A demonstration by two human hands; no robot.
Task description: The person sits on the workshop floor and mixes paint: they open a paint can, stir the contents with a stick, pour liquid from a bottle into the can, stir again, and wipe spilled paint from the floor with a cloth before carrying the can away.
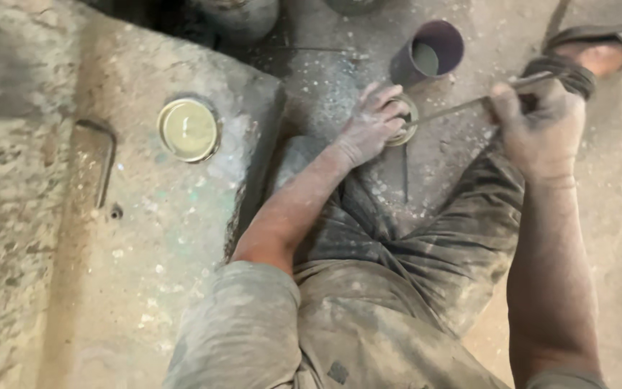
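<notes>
My left hand (371, 124), dusted white, presses down on a small round brass-coloured ring (406, 119) lying on the dusty floor. My right hand (538, 122) grips a thin metal rod (455, 108) whose tip reaches the ring's edge beside my left fingers. Part of the ring is hidden under my left hand. My bent knee in dusty trousers (426, 238) lies below both hands.
A dark cylindrical pipe section (428, 52) stands just behind the ring. A large grey metal block (109, 216) at left carries a round brass disc (189, 130) and a slot. A sandalled foot (599, 47) rests at the top right.
</notes>
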